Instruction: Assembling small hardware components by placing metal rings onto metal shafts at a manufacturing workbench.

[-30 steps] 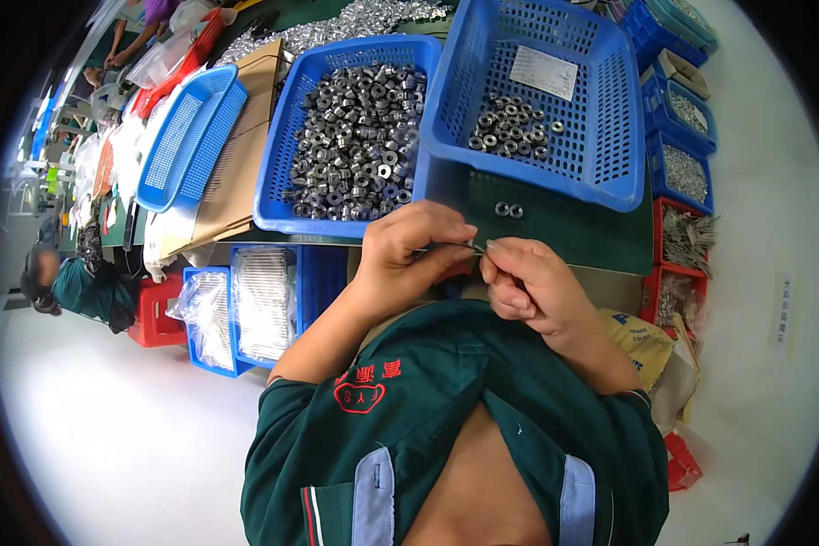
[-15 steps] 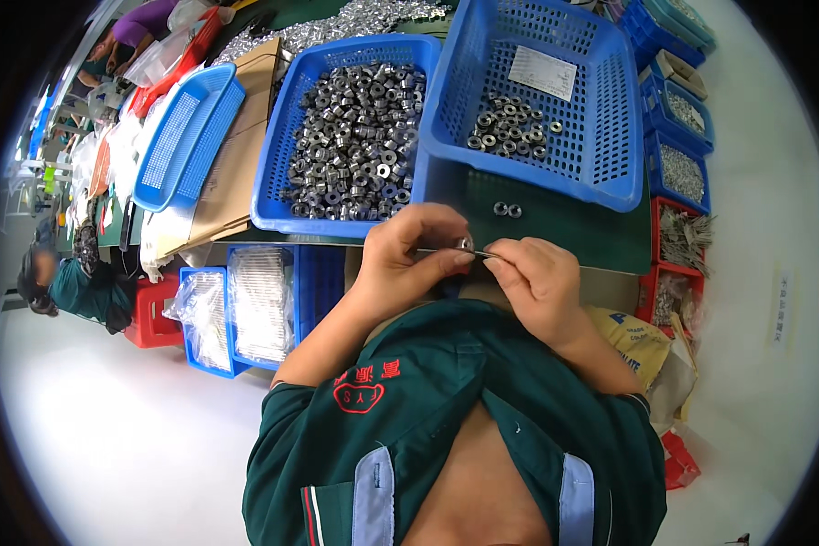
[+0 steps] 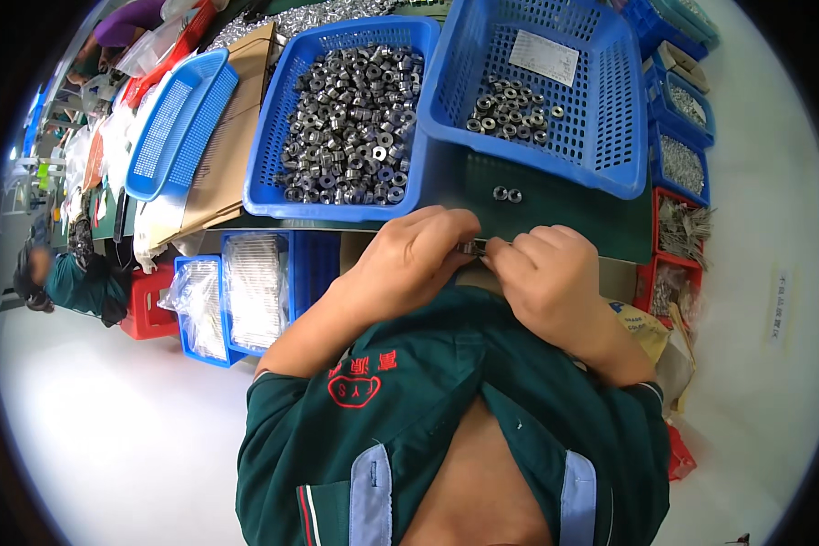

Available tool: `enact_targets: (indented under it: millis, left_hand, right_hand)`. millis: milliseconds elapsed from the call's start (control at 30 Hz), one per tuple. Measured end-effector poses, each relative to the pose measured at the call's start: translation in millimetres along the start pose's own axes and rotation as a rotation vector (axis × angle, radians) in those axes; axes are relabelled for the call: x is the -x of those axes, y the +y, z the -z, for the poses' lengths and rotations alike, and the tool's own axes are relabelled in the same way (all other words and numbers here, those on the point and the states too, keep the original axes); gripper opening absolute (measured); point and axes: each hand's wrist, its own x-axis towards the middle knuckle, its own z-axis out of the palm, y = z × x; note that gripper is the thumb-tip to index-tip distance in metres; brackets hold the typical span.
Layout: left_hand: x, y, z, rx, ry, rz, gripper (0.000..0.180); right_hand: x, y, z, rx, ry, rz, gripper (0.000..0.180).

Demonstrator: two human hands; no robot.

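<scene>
My left hand (image 3: 411,257) is closed in a pinch around a small shiny metal ring (image 3: 467,247), mostly covered by the fingers. Right beside it, my right hand (image 3: 548,284) pinches a thin, dark, rod-like tool, whose tip meets the ring; its full shape is hidden. Two loose metal rings (image 3: 508,194) lie side by side on the green tabletop (image 3: 573,211), just beyond my hands. Many similar metal rings fill the blue basket (image 3: 314,211) at the left. Several more rest in the larger blue basket (image 3: 601,136) at the right, with a paper slip (image 3: 544,57).
A light-blue basket (image 3: 180,127) leans on cardboard (image 3: 227,136) at the left. Below the table edge stand blue crates (image 3: 305,282) with bagged parts. Small blue and red bins (image 3: 675,238) line the right side. A seated person (image 3: 82,282) is at far left.
Both hands have drawn slightly closer together around the ring, and the right hand has turned, its knuckles now higher. Less of the thin tool shows between them. The two loose rings have stayed put.
</scene>
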Motion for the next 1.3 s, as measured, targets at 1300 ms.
enact_targets:
  millis: [1300]
  left_hand:
    - [-210,-137,-69,-0.532,-0.638,0.073,0.014]
  right_hand:
    - [58,26,-17,-0.443,0.229,-0.523,0.006]
